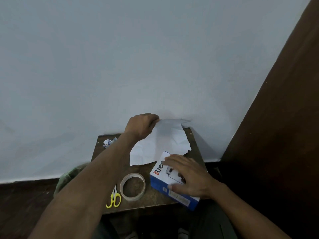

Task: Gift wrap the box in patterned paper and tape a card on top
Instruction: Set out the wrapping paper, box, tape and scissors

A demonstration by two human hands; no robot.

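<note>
Showing "tre", white-blue box (159, 176)

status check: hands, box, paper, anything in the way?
Left hand pinches paper at far edge. Right hand rests flat on box, unwrapped, beside paper. Tape roll, scissors near edge, not blocking.

Both forearms are bare from the wrists up to the frame's edge; no sleeve, watch, ring or band shows on either. The left hand (141, 125) and the right hand (188, 176) are ungloved. Below the arms, dark trousers cover the lap, dim and hard to tell in detail.
</note>
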